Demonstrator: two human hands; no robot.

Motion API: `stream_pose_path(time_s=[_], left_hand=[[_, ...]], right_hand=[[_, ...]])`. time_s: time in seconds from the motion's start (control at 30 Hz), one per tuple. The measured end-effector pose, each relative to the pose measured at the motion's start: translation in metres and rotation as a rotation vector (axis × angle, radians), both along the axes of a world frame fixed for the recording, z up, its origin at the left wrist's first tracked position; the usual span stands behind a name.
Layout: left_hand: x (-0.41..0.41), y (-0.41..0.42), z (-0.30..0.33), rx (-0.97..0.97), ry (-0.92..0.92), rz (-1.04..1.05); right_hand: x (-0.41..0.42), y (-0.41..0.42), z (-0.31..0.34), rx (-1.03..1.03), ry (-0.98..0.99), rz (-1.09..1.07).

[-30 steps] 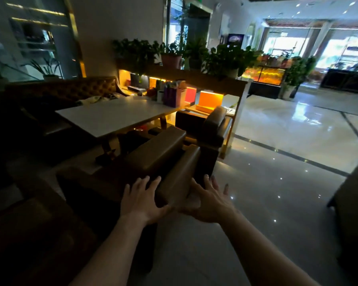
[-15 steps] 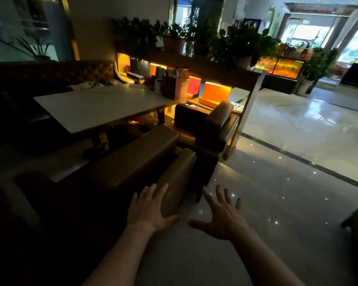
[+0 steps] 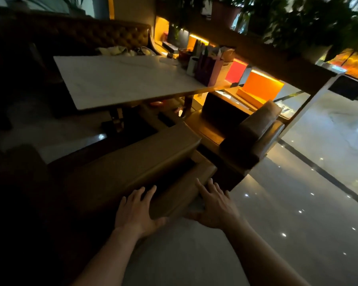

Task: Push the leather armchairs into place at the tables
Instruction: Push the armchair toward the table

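Observation:
A brown leather armchair (image 3: 136,164) stands right in front of me, its back toward me and its seat facing the white table (image 3: 120,79). My left hand (image 3: 137,211) lies on the left side of its backrest's near end with straight fingers. My right hand (image 3: 216,205) lies on the right side of the same end, fingers spread. A second brown armchair (image 3: 250,131) stands further right at the table's far end.
A tufted bench (image 3: 81,36) runs behind the table. A lit wooden shelf with potted plants (image 3: 298,23) and bags (image 3: 209,67) borders the table on the right. Glossy tiled floor (image 3: 298,203) spreads to the right. Dark seating fills the left foreground.
My head has dropped closer to the chair. Both hands, which hovered off the backrest half a second ago, now rest against its end on either side.

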State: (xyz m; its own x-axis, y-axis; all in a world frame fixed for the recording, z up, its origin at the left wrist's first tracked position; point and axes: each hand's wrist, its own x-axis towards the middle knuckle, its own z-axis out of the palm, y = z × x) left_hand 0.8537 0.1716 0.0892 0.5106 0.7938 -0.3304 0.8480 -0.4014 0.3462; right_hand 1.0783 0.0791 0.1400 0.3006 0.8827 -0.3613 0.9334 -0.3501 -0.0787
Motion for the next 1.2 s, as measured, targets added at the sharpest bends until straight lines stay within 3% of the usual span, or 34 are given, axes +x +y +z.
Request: stream_pose_path(time_s=[0.43, 0.57, 0.7, 0.87, 1.2], left_hand=[[0.052, 0.031, -0.087, -0.221, 0.143, 0.449], [0.069, 0.027, -0.108, -0.247, 0.183, 0.502], [0.076, 0.021, -0.122, -0.203, 0.213, 0.514], [0.080, 0.002, -0.140, -0.059, 0.176, 0.554], [0.074, -0.034, -0.154, 0.026, 0.127, 0.540]], right_hand=[[0.095, 0.171, -0.103, -0.300, 0.089, 0.485], [0.109, 0.195, -0.139, -0.351, 0.059, 0.652], [0.113, 0.187, -0.175, -0.309, 0.069, 0.703], [0.117, 0.168, -0.193, -0.084, 0.065, 0.697], [0.109, 0.131, -0.190, -0.097, 0.003, 0.667]])
